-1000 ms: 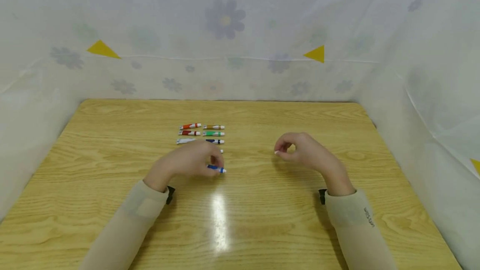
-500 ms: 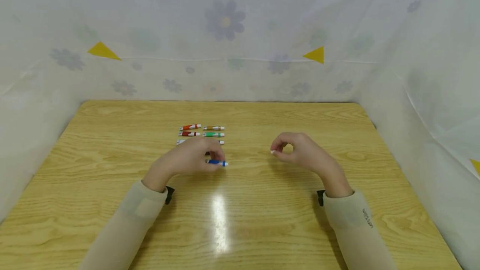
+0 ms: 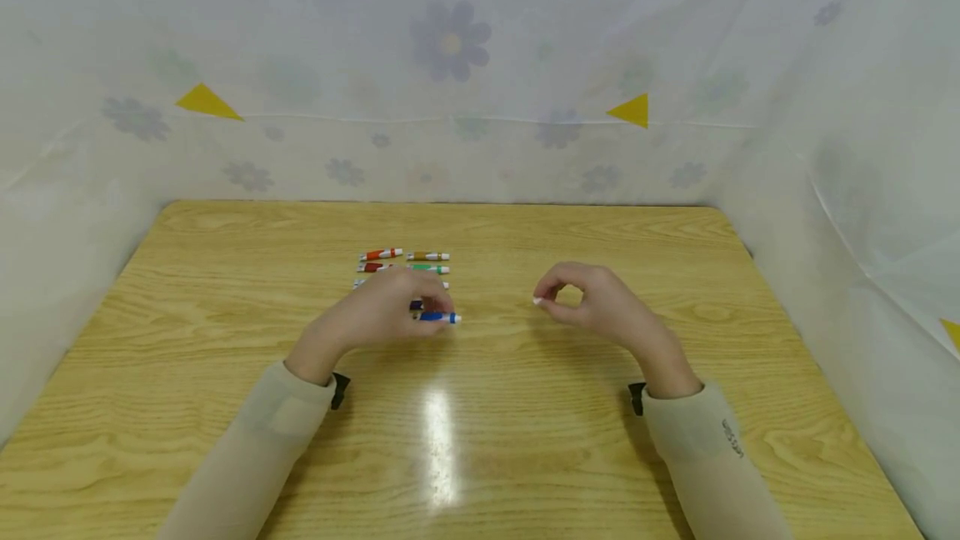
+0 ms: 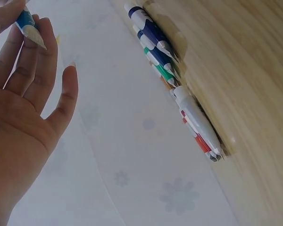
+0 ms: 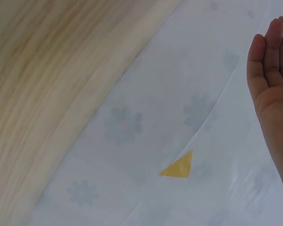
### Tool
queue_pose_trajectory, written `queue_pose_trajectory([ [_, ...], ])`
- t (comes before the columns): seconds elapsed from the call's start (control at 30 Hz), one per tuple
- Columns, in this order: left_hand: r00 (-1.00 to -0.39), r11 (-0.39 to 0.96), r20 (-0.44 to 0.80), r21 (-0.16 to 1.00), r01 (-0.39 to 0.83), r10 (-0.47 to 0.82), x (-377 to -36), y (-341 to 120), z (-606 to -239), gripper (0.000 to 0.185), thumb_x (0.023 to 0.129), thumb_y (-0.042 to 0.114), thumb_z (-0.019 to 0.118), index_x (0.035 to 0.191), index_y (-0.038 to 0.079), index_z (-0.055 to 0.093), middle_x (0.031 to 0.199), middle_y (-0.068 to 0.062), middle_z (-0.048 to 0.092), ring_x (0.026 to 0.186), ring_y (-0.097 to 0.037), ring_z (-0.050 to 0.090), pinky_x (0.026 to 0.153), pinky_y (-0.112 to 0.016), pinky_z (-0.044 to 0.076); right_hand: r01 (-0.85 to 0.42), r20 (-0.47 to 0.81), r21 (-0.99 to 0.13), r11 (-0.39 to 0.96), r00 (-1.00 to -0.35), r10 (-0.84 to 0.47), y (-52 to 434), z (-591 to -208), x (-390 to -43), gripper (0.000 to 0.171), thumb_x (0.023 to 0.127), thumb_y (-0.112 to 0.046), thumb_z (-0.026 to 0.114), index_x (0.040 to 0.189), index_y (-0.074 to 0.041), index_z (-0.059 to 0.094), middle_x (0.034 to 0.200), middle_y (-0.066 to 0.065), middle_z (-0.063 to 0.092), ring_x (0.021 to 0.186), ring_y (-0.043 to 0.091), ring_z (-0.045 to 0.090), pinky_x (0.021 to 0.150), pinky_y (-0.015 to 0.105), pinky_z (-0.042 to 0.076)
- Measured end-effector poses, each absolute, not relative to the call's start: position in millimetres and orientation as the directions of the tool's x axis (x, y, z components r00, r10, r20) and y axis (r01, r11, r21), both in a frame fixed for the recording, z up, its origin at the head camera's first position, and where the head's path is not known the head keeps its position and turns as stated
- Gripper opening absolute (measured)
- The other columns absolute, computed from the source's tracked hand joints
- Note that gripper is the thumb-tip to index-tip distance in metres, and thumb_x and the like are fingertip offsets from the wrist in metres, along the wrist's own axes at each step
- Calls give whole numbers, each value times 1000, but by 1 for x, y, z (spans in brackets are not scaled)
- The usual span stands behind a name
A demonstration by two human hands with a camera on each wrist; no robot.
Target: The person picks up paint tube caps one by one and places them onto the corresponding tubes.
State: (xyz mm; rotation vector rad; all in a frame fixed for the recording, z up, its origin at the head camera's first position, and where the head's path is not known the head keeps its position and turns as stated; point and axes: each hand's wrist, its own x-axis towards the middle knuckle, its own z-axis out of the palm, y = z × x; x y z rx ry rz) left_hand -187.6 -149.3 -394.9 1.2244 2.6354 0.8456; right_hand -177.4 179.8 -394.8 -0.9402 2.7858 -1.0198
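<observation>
My left hand [image 3: 378, 307] pinches a blue paint tube [image 3: 433, 317] between thumb and fingers, its white tip pointing right. In the left wrist view the flat crimped end of this blue tube [image 4: 30, 32] sticks out below the fingers. My right hand [image 3: 603, 302], off to the right, pinches a small white piece [image 3: 537, 301], which looks like a cap, between thumb and forefinger. A gap separates the two hands. The right wrist view shows only part of the right hand [image 5: 276, 89], with that piece out of sight.
Beyond the left hand lie paint tubes in two columns: orange-red [image 3: 381, 254], ochre [image 3: 427, 257], dark red [image 3: 371, 268], green [image 3: 430, 270], plus white [image 4: 200, 122] and dark blue [image 4: 151, 28] ones partly hidden by that hand. Flowered sheeting [image 3: 450, 148] borders the wooden table [image 3: 480, 440].
The left hand has lifted the blue tube and brought it slightly away from me and rightward. The right hand has drifted left with the small white piece, so the hands are closer together.
</observation>
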Motion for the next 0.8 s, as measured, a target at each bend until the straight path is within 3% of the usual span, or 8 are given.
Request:
queue_pose_trajectory([
  [0.3,-655,490,211,510,707,725,-188,-146,-392,3,92,19,79,93,16,78,85,10,66,68,-8,54,61,-21,43,-594,282,-626,504,-776,-565,167,-396,-174,13,94,-10,75,102,-20,73,101,-6,74,93,6,67,82,27,59],
  [0.8,-622,419,335,510,751,708,-178,-135,-382,4,90,15,80,93,16,78,91,7,71,69,0,56,60,-18,48,-678,444,-645,352,-707,-550,144,-396,-165,16,93,-2,74,101,-16,74,98,-1,74,91,10,68,83,26,58],
])
